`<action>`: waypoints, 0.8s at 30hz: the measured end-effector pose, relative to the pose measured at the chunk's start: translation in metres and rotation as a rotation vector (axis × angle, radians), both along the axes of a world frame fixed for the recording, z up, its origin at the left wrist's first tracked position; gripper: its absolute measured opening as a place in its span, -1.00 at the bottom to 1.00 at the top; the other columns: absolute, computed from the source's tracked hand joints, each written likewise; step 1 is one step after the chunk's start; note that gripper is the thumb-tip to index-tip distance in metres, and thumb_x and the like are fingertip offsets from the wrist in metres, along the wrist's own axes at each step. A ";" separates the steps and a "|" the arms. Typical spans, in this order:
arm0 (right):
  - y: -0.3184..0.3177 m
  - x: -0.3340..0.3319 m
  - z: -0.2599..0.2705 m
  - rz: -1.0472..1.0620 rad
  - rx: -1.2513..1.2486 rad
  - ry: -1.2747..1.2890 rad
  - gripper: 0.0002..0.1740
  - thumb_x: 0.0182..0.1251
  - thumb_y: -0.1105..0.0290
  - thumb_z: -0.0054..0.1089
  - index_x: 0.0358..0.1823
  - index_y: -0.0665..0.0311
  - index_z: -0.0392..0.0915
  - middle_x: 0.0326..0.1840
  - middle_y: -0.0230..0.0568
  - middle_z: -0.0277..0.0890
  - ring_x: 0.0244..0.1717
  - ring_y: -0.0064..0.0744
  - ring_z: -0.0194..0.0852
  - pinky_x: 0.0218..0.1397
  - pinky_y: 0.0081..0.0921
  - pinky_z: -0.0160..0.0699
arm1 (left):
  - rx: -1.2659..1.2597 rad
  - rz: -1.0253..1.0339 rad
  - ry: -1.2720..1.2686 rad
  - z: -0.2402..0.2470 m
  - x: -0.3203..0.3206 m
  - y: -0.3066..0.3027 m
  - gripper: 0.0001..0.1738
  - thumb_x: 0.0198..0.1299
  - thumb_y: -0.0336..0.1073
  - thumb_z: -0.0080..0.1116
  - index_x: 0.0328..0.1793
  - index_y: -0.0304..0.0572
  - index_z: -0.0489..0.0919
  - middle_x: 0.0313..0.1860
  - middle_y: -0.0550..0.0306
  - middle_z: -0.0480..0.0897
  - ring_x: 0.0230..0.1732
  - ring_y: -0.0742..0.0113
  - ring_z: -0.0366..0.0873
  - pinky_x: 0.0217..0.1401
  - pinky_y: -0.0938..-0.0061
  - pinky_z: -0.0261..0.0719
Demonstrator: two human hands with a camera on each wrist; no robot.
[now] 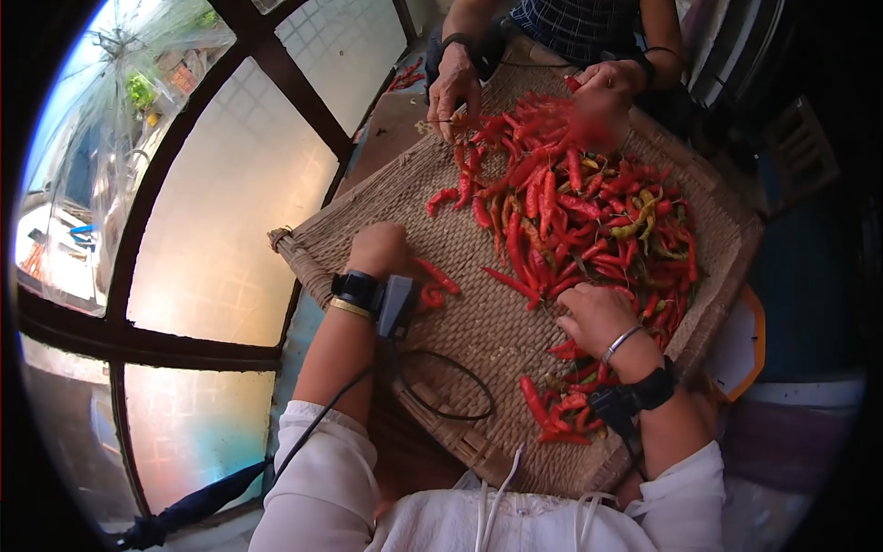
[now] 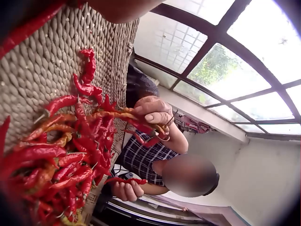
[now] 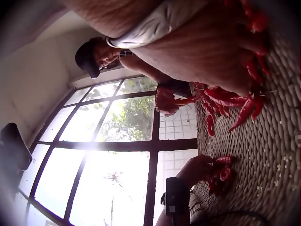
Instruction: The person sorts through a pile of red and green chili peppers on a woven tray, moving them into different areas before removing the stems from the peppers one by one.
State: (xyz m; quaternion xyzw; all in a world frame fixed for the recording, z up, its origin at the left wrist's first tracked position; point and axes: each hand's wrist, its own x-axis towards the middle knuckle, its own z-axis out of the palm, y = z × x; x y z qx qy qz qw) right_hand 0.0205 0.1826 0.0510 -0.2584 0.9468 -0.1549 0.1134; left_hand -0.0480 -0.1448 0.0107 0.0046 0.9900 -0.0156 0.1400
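On my head feed, the wearer's left hand [image 1: 379, 248] sits at 10 o'clock, just beside a few loose red peppers [image 1: 440, 276] on the woven surface [image 1: 460, 354]. Its fingers bend away from me, so I can't tell whether they grasp anything. The right hand [image 1: 600, 317], between 3 and 4 o'clock, reaches into the near edge of the big pepper heap [image 1: 552, 216], which spreads around 2 o'clock. Its fingertips are hidden, and I can't tell whether it grips one. A smaller pepper cluster [image 1: 556, 419] lies toward 5 o'clock. The person opposite sits at 1 o'clock.

My left wrist feed puts the heap at 8 o'clock. Near the centre, the opposite person's upper hand [image 2: 153, 110] pinches orange-red peppers; their lower hand [image 2: 127, 191], toward 7 o'clock, holds one red pepper [image 2: 127, 180].

On my right wrist feed, the right hand fills 1 o'clock, with a bracelet [image 3: 146, 26] on its wrist. The left hand is at 5 o'clock, right against the loose peppers. The window [image 3: 110, 146] spans 8 o'clock.
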 end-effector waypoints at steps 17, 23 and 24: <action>-0.003 -0.001 -0.008 0.021 0.022 -0.027 -0.76 0.08 0.27 0.23 -0.32 0.25 0.48 -0.29 -0.07 0.48 -0.23 -0.04 0.52 -0.18 -0.17 0.52 | 0.535 -0.204 0.124 0.049 0.008 0.042 -0.64 -0.07 -0.20 0.34 -0.15 -0.20 0.58 -0.34 0.00 0.61 -0.28 0.15 0.58 -0.22 0.38 0.51; -0.004 0.000 -0.008 0.035 0.079 -0.041 -0.76 0.10 0.24 0.21 -0.31 0.24 0.49 -0.29 -0.11 0.49 -0.21 -0.08 0.53 -0.15 -0.19 0.53 | 0.150 -0.276 -0.032 0.020 0.018 0.036 -0.71 -0.09 -0.12 0.26 -0.32 -0.15 0.62 -0.36 -0.06 0.60 -0.27 -0.01 0.56 -0.25 0.21 0.51; -0.004 0.001 -0.009 0.038 0.080 -0.037 -0.76 0.10 0.23 0.21 -0.31 0.24 0.49 -0.29 -0.12 0.49 -0.21 -0.09 0.54 -0.15 -0.20 0.53 | 0.071 -0.272 -0.070 0.017 0.018 0.037 -0.72 -0.08 -0.10 0.23 -0.37 -0.14 0.62 -0.39 -0.06 0.59 -0.28 -0.01 0.56 -0.25 0.21 0.51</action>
